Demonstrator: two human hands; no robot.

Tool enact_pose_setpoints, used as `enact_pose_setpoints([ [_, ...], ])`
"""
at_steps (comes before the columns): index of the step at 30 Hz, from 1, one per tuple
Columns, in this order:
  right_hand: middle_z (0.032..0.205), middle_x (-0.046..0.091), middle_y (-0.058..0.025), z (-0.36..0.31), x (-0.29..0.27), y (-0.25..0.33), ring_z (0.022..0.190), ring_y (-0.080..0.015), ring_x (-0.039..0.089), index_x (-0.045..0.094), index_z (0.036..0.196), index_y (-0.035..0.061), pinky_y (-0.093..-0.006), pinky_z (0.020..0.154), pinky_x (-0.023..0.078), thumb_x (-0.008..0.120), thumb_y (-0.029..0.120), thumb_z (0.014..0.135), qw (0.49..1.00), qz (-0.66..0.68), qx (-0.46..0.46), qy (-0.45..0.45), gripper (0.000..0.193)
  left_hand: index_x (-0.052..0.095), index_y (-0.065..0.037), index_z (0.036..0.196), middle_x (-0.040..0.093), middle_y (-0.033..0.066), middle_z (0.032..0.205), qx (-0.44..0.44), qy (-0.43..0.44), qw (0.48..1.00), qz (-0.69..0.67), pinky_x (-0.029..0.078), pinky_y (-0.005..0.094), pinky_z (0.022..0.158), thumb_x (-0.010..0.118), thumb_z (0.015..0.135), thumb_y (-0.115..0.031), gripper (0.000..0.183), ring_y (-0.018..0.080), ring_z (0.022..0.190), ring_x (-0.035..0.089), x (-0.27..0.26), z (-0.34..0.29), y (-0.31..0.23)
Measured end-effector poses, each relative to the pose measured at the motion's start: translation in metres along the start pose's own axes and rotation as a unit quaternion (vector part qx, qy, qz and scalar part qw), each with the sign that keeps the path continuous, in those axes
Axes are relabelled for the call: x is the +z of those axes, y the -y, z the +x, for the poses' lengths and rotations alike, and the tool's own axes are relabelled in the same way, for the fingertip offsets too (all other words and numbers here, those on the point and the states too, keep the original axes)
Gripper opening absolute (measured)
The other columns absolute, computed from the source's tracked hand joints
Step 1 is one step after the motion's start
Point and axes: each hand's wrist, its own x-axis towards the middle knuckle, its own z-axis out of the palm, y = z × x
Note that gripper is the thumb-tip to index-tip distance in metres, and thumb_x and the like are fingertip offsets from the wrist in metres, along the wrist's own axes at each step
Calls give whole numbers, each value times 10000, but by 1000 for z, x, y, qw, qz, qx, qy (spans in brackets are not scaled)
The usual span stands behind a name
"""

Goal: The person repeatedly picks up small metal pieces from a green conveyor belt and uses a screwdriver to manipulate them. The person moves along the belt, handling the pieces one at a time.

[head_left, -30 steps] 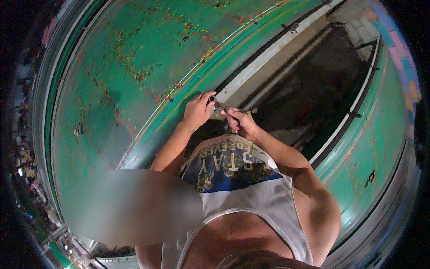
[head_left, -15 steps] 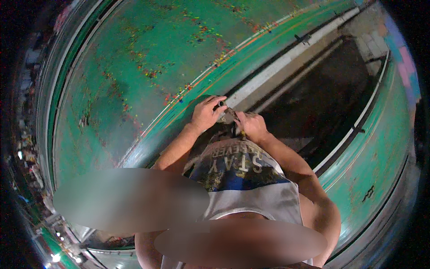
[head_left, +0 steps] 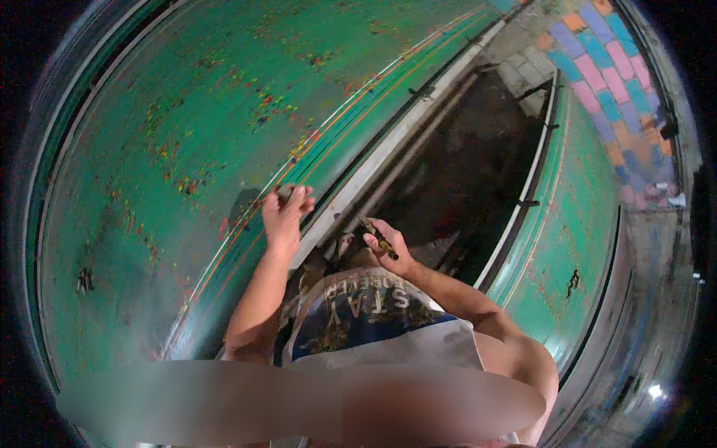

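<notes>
My left hand point(head_left: 284, 216) presses curled fingers on the green painted panel point(head_left: 164, 149), beside its pale edge rail point(head_left: 388, 145), grip empty. My right hand point(head_left: 388, 250), near my chest, is closed around a slim dark tool point(head_left: 377, 236).

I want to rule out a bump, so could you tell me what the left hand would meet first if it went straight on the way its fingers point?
The left hand already rests at the edge of the green painted metal panel; going on, it would slide over that panel.
</notes>
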Motion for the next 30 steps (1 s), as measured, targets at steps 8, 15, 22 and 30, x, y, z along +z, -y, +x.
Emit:
enact_pose_setpoints([
  [8, 844, 606, 46, 50, -66, -11, 686, -54, 532, 652, 1348, 27, -261, 591, 443, 725, 203, 1060, 970, 160, 96, -159, 345, 595, -66, 1131, 747, 108, 999, -13, -23, 996, 87, 547, 298, 674, 781, 980, -55, 240, 151, 780, 695, 11, 21, 4],
  [15, 784, 593, 19, 151, -203, -34, 610, -74, 539, 630, 1348, 5, -271, 540, 464, 658, 241, 1101, 970, 91, 82, -212, 342, 628, -66, 1065, 712, 78, 880, -20, -27, 999, 28, 511, 335, 651, 738, 1044, -219, 189, 180, 760, 688, 103, 70, 16],
  [22, 691, 570, 0, 235, -294, -70, 538, -105, 512, 653, 1256, 16, -287, 512, 429, 670, 230, 1088, 961, 197, 123, -153, 272, 687, -38, 986, 689, 68, 784, -83, -4, 995, 63, 511, 357, 657, 721, 1059, -285, 260, 186, 726, 679, 247, 131, 70],
  [30, 690, 537, 19, 266, -330, -70, 551, -101, 487, 657, 1220, 43, -292, 510, 411, 607, 188, 1108, 948, 241, 201, -50, 189, 733, -5, 1228, 775, 104, 983, 117, 38, 922, 368, 577, 335, 830, 716, 1035, -98, 215, 160, 941, 731, 348, 195, 103],
])
